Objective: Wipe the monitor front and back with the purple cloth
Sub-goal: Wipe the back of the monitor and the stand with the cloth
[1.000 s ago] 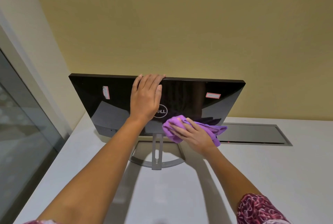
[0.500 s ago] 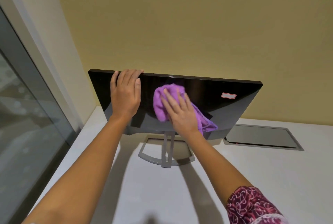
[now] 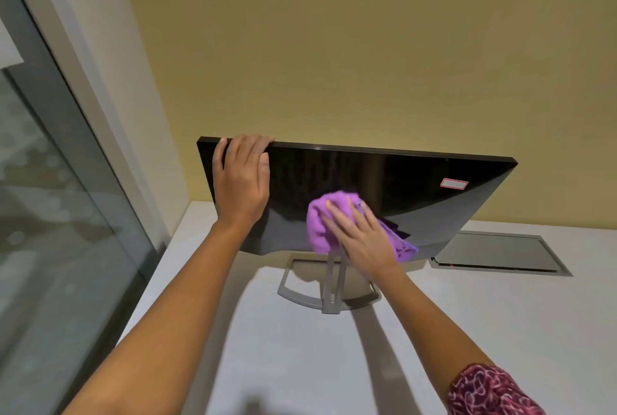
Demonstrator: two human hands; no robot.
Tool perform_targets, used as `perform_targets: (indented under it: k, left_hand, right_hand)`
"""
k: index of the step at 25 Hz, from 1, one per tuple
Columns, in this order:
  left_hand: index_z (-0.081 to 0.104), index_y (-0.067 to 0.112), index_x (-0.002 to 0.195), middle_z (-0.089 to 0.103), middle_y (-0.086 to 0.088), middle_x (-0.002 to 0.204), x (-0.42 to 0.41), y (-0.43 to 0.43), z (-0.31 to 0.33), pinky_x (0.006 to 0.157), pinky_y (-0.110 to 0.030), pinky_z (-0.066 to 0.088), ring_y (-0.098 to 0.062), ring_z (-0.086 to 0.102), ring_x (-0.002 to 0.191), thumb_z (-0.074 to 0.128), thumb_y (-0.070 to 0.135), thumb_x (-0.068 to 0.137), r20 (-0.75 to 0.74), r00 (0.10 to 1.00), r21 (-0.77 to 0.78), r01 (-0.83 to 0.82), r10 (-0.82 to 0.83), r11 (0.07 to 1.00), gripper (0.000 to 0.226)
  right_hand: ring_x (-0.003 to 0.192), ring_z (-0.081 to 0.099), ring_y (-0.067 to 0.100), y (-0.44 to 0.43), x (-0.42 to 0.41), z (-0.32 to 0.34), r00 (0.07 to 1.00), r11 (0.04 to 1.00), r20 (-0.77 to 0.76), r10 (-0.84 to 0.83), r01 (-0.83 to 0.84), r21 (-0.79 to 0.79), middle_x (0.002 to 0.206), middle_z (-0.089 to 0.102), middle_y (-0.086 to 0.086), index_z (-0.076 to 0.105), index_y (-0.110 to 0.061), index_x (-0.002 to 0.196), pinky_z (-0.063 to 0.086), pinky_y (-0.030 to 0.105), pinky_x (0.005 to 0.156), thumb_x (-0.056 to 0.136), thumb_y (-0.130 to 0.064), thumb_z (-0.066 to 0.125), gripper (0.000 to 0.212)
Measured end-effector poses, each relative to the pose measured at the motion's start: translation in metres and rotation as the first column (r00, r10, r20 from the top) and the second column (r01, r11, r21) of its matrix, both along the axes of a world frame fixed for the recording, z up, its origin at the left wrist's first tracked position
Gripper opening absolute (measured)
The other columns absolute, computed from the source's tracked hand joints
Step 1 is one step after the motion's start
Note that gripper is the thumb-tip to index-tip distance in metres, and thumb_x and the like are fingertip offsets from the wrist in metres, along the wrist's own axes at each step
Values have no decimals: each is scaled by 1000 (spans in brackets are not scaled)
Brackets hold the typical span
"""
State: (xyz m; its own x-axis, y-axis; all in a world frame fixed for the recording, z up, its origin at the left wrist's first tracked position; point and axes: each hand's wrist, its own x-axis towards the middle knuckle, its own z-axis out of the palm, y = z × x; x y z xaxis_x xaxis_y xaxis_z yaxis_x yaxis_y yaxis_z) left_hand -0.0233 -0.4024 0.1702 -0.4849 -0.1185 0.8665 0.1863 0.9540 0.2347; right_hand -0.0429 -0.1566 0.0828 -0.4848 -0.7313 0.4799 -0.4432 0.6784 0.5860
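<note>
monitor (image 3: pixel 400 177) top edge under left hand (image 3: pixel 241 180)

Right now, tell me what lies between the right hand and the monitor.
The purple cloth: the right hand presses it against the glossy panel of the monitor, as the head view shows.

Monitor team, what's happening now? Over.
Left hand grips monitor top edge. Right hand presses purple cloth flat on its back. Nothing blocking.
</note>
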Motion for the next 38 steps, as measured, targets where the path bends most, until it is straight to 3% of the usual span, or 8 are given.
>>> perform_targets:
  k: [3,6,11,14,19,25,31,38]
  left_hand:
    - [60,14,119,61,-2,117,-1,-13,0,111,-36,19,-21,48,116,31,18,99,-12,1000,4,7,-7,1000,35]
    - [60,13,119,61,-2,118,-1,-28,0,111,-36,19,-21,48,115,31,17,98,-9,1000,7,18,-18,1000,35]
    - [59,13,119,61,-5,118,-1,-52,0,111,-36,19,-23,49,116,30,18,99,26,998,17,48,-48,999,36]
    - [59,12,120,60,-6,118,3,-61,-2,109,-37,22,-22,47,117,30,18,99,23,995,46,96,-98,994,36]
    - [51,11,131,52,-3,134,9,-74,-6,104,-28,32,-18,45,125,26,23,101,65,970,233,214,-234,949,42]
    - [36,19,142,41,6,143,17,-66,-26,112,-25,28,-9,36,135,25,29,104,24,827,879,250,-561,406,41]
    - [57,14,119,62,6,106,19,-78,-28,86,-12,46,1,57,99,37,26,102,-40,763,965,198,-646,174,29]
    - [58,31,105,60,16,109,16,-96,-42,92,-16,41,-1,56,103,45,29,98,-23,671,992,107,-741,66,14]
  right_hand:
    - [145,2,29,-42,-4,55,997,902,-37,-67,45,-429,158,1,6,11,-15,151,-3,41,119,92,-23,41,67]
    - [141,16,32,-86,-4,77,995,856,-66,-71,27,-517,152,17,7,24,-13,147,1,42,119,93,-25,35,56]
    - [140,21,33,-123,1,22,996,999,-73,51,-52,-11,151,31,6,28,-14,146,-6,45,117,79,-19,52,71]
    - [140,29,24,-113,13,-19,997,878,70,28,-58,475,154,28,-2,26,-20,145,-5,47,116,83,-23,55,68]
    - [135,33,25,-99,14,-20,998,911,63,13,-38,410,152,29,-4,31,-20,144,5,43,119,70,-24,74,85]
    - [142,0,32,-149,8,44,994,950,-53,-91,71,-303,149,20,8,18,-14,147,-7,41,118,77,-22,68,86]
    - [136,33,29,-171,14,1,993,985,118,-7,-13,171,150,33,5,43,-19,139,3,47,117,70,-24,77,77]
    - [145,3,27,-175,30,-33,950,815,224,-219,51,578,159,4,7,10,-12,150,-14,48,107,90,-21,59,78]
